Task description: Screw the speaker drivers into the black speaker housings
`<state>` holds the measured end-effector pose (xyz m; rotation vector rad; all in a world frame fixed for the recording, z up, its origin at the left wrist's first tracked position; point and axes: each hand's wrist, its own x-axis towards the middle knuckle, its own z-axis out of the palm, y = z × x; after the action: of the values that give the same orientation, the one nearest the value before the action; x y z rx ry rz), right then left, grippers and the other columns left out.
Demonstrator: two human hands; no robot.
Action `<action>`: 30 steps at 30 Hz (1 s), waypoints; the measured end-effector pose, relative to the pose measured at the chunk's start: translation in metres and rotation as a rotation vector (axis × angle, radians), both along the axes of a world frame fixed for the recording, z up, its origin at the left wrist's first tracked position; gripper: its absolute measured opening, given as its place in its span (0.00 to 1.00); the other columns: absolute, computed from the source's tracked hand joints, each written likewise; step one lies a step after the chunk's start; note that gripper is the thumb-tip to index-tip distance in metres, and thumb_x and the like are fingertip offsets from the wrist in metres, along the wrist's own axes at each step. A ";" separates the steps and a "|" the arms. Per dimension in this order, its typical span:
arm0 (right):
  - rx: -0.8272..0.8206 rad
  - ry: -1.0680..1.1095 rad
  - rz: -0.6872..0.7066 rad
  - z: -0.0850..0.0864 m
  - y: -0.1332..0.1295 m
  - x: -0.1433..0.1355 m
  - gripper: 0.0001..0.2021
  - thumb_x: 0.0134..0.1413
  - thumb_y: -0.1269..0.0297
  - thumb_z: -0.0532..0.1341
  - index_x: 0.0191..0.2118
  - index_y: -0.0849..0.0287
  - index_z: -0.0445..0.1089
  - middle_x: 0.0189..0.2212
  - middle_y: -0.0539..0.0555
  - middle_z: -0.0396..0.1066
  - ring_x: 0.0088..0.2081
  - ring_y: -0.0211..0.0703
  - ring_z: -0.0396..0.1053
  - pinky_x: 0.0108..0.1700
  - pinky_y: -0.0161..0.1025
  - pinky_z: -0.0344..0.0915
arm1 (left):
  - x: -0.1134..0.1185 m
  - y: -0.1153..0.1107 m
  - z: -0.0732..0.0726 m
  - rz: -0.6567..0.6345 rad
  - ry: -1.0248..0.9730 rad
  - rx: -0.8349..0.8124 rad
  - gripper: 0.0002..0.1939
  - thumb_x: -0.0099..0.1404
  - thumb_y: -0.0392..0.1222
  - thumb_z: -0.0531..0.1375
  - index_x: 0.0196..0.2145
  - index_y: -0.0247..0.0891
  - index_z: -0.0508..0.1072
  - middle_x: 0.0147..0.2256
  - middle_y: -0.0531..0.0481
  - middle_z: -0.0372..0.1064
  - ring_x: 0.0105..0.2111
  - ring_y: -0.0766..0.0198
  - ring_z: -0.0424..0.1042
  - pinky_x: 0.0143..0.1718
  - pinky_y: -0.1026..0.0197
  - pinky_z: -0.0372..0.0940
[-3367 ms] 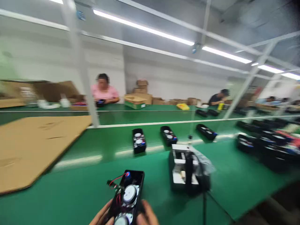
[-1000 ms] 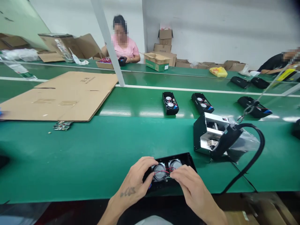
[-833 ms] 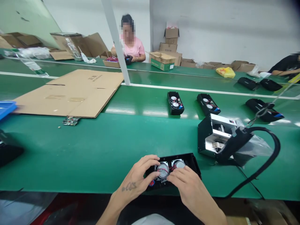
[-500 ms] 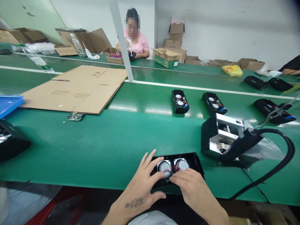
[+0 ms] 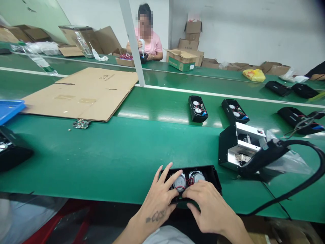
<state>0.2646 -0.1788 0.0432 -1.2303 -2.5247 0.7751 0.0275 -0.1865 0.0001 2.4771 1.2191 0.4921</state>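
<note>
At the front edge of the green bench lies an open black speaker case with two round silver speakers and red and black wires inside. My left hand lies over the case's left end, some fingers stretched apart, with the index finger inside and the thumb around the front wall. My right hand bends its fingers over the front wall by the wires. Its fingers are pressed together and the thumb is lower, outside the case. What those fingertips hold, if anything, is hidden.
A black and silver machine and a thick black cable stand to the right. Beyond are more open speaker cases, flat cardboard, a blue tray and a post. A co-worker sits opposite with a white bottle.
My left thumb has moved in from below the case to its front wall. My right thumb has come into view, lowered away from its fingers. The case stays in place.
</note>
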 end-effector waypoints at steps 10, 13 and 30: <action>0.047 -0.025 -0.087 -0.018 -0.003 -0.010 0.17 0.57 0.83 0.62 0.44 0.55 0.78 0.38 0.55 0.79 0.43 0.54 0.77 0.51 0.49 0.73 | 0.011 0.004 -0.004 -0.043 0.077 0.161 0.10 0.65 0.30 0.69 0.43 0.37 0.81 0.72 0.39 0.62 0.78 0.22 0.35 0.72 0.11 0.36; -0.162 -0.014 -0.068 0.003 0.028 -0.008 0.13 0.56 0.78 0.68 0.43 0.52 0.81 0.40 0.53 0.81 0.45 0.52 0.78 0.48 0.43 0.71 | 0.007 0.036 0.008 -0.122 0.054 -0.043 0.21 0.58 0.38 0.77 0.49 0.43 0.83 0.70 0.42 0.67 0.75 0.21 0.49 0.71 0.12 0.42; -0.304 -0.092 0.096 0.032 0.123 -0.027 0.10 0.43 0.64 0.75 0.33 0.56 0.78 0.24 0.46 0.72 0.27 0.39 0.65 0.27 0.38 0.51 | -0.004 0.133 0.052 -0.087 -0.165 -0.774 0.23 0.46 0.59 0.78 0.21 0.39 0.77 0.39 0.55 0.76 0.31 0.65 0.69 0.27 0.62 0.55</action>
<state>0.2373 -0.0554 0.0750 -1.2654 -2.6263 1.1869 0.0233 -0.0533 0.0516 1.7796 0.9804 0.1458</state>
